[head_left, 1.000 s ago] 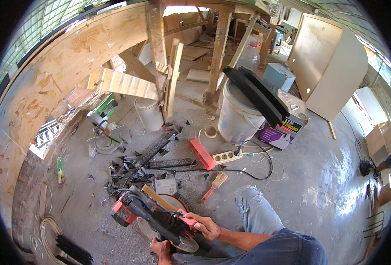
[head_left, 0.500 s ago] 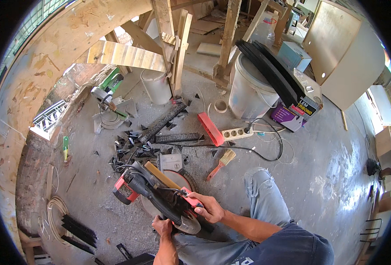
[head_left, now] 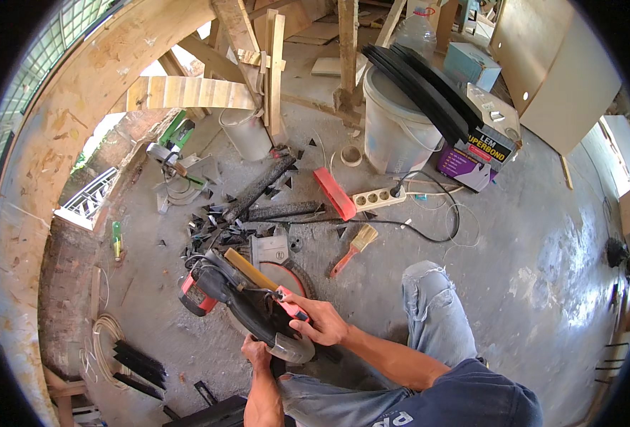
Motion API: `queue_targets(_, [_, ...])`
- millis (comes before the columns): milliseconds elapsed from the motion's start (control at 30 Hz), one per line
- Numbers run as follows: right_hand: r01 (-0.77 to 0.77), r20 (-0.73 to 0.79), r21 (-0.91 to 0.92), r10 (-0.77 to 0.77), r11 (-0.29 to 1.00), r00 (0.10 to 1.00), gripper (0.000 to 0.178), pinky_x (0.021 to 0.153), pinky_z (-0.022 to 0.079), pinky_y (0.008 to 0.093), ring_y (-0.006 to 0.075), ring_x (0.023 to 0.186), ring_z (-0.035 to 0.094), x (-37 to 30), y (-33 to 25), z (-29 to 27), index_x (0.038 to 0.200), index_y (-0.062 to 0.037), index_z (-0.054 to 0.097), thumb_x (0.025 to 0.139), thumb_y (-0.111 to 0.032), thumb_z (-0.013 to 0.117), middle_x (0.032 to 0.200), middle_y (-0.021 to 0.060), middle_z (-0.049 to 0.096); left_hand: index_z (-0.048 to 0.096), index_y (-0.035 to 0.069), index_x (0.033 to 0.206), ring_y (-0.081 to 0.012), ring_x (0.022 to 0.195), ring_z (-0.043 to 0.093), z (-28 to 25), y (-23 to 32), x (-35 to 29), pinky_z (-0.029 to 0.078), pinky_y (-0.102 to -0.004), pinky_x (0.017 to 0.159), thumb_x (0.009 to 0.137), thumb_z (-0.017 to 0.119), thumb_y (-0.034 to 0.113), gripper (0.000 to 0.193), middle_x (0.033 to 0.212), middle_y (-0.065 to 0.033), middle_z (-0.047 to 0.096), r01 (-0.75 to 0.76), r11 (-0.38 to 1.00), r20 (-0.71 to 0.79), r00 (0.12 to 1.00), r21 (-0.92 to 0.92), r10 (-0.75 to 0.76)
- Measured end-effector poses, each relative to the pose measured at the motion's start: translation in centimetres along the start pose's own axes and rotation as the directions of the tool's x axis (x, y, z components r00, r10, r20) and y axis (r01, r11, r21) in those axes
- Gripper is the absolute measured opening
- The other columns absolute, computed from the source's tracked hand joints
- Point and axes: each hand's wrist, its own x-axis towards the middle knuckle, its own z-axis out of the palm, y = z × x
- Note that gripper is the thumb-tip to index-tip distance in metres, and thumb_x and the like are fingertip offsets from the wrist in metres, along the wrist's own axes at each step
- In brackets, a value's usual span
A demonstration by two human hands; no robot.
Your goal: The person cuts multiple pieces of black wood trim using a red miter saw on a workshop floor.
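In front of me on the floor stands a miter saw [head_left: 254, 317] with a black arm, a red and black motor [head_left: 198, 293] and a grey blade guard. The fingers of my right hand [head_left: 321, 322] are wrapped round its red handle [head_left: 293, 306]. Low beside the guard, my left hand [head_left: 256, 351] is closed at the near side of the saw; what its fingers hold is hidden. Just past the saw lies a pile of black offcuts [head_left: 205, 229] with longer dark strips [head_left: 261, 186].
A brush [head_left: 354, 249], a red tray-like piece [head_left: 334, 193] and a power strip [head_left: 379, 198] lie beyond my knee. Farther back stand a white bucket [head_left: 393, 139] bearing black strips, and boxes [head_left: 491, 139]. A second, green saw [head_left: 180, 160] sits far left, coiled cable [head_left: 107, 341] nearer.
The whole view has shifted slightly. Both hands keep their places at the saw, the right on the handle and the left by the guard.
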Motion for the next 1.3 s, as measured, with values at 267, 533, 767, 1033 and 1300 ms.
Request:
queue_targets(267, [0.034,-0.023,0.012,-0.034,0.999,0.999,0.054,0.087,0.051,0.0472,0.0464,0.106,0.061,0.1,-0.5,0.0,0.139,-0.0059,0.046,0.096,-0.034,0.06,0.122,0.0243,0.063,0.066,-0.009,0.104,-0.0449,0.096,0.07,-2.1,-2.0,0.7,0.054,-0.045,0.081,0.07,0.082,0.053,0.072,0.095,-0.0286,0.071,-0.071,0.943,0.004,0.997,0.325,0.073])
queue_targets(533, [0.038,-0.037,-0.02,-0.039,0.999,0.999,0.053,0.085,0.051,0.0463,0.0464,0.103,0.062,-0.1,-0.4,-0.1,0.141,-0.0058,0.046,0.097,-0.032,0.059,0.116,0.0244,0.064,0.059,-0.014,0.117,-0.0464,0.119,0.059,-2.4,0.1,-2.0,0.047,-0.0457,0.099,0.072,0.078,0.057,0.086,0.118,-0.034,0.064,0.264,0.794,-0.068,0.96,0.548,-0.272])
queue_targets(767, [0.049,-0.049,0.002,-0.049,0.999,0.998,0.05,0.082,0.05,0.0474,0.0474,0.099,0.062,-0.2,-0.8,0.2,0.139,-0.0113,0.046,0.097,-0.033,0.06,0.112,0.024,0.064,0.057,-0.012,0.121,-0.0444,0.125,0.056,-3.3,-0.4,-4.8,0.044,-0.0443,0.102,0.068,0.085,0.052,0.088,0.127,-0.0333,0.06,0.448,0.73,-0.234,0.894,0.516,-0.382])
queue_targets(1033, [0.08,-0.079,-0.04,-0.083,0.996,0.993,0.05,0.082,0.05,0.0476,0.0482,0.098,0.062,-0.3,0.0,0.5,0.141,-0.0127,0.045,0.098,-0.034,0.059,0.114,0.0234,0.065,0.063,-0.012,0.113,-0.0457,0.12,0.058,-4.2,-1.2,-7.7,0.044,-0.0443,0.101,0.068,0.085,0.058,0.086,0.122,-0.0334,0.063,0.405,0.806,-0.174,0.914,0.432,-0.366])
queue_targets(1300, [0.086,-0.058,-0.054,-0.089,0.995,0.994,0.057,0.079,0.05,0.0475,0.0472,0.095,0.063,0.6,0.2,1.0,0.146,-0.0103,0.04,0.099,-0.038,0.057,0.112,0.0232,0.067,0.076,-0.003,0.098,-0.041,0.103,0.068,-6.1,-5.8,-9.8,0.05,-0.0451,0.092,0.079,0.074,0.063,0.069,0.1,-0.0252,0.073,0.262,0.813,-0.016,0.955,0.521,-0.298])
